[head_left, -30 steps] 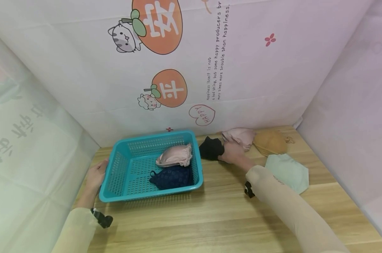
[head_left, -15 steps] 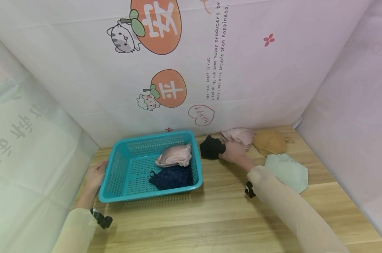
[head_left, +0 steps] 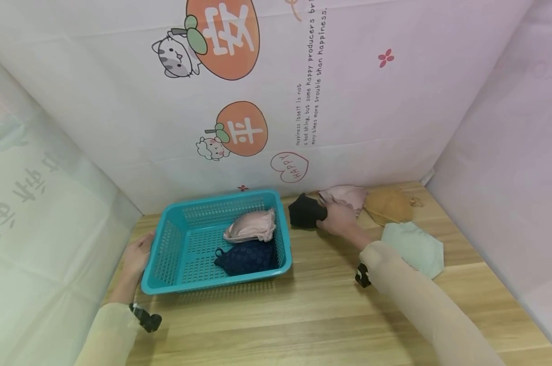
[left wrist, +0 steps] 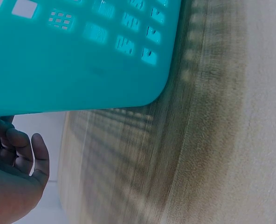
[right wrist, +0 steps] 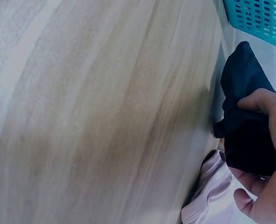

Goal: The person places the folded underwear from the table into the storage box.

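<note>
A folded black bra is pinched in my right hand, just right of the basket. In the right wrist view the thumb lies over the black cloth, with fingers behind it. My left hand holds the left rim of the turquoise basket; the left wrist view shows its fingers curled by the rim, fingertips partly hidden. Inside the basket, at its right end, lie a folded pink bra and a navy bra with a small strap loop.
Beyond my right hand, a second pink piece lies by the back wall, partly covered by the hand. To its right are a mustard folded piece and a pale mint one. Printed white sheets wall the wooden table.
The black bra has shifted slightly up and to the right with my right hand. My left hand and the basket stay put; the head view drifts a little.
</note>
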`<state>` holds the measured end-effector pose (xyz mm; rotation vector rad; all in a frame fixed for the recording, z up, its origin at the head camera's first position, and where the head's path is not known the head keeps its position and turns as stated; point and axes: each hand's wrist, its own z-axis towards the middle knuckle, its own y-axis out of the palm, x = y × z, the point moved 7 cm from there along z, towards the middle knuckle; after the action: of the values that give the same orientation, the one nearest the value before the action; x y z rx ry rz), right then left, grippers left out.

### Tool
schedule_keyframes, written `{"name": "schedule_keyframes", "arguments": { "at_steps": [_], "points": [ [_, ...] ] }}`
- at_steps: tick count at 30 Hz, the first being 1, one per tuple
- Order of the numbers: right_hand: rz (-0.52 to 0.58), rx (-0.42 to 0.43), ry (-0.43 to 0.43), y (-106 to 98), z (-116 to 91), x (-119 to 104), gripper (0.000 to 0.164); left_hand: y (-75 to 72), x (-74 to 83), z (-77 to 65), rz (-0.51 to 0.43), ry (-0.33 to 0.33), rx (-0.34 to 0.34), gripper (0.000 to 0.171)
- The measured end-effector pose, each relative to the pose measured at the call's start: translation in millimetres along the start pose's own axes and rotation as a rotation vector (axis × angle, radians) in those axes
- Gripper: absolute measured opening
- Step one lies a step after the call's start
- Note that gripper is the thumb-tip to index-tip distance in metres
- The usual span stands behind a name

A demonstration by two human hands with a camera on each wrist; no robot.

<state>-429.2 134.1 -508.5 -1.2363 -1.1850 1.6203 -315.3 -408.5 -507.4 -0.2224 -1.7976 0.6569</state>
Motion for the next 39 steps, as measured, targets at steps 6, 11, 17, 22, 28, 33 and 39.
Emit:
{"name": "schedule_keyframes", "arguments": {
  "at_steps": [6,11,17,22,28,33,39],
  "points": [
    [0.003,0.024,-0.006,-4.4,-0.7,-1.8,0.08,0.0,0.8,-0.9,-0.005,0.007,0.002,0.078],
    [0.019,0.036,-0.007,-7.4,-1.3,-1.4,0.076,0.6,0.6,-0.9,-0.01,0.005,0.002,0.078],
    [0.025,0.044,-0.014,-10.8,-2.9,-3.5,0.061,0.8,-0.4,0.5,-0.025,0.003,0.007,0.074],
    [0.037,0.053,-0.01,-15.4,-3.9,-6.6,0.043,0.5,-1.1,0.8,-0.03,0.005,0.008,0.075],
    [0.037,0.071,-0.011,-22.5,-3.1,-9.7,0.048,1.4,-1.4,0.2,-0.032,0.0,0.005,0.077],
    [0.042,0.095,-0.025,-31.3,-2.3,-12.5,0.048,1.4,-0.4,0.1,-0.026,0.0,0.01,0.08],
    [0.071,0.11,-0.045,-41.1,-2.6,-17.8,0.04,1.0,-0.9,1.8,-0.029,-0.001,0.017,0.082]
  ]
}}
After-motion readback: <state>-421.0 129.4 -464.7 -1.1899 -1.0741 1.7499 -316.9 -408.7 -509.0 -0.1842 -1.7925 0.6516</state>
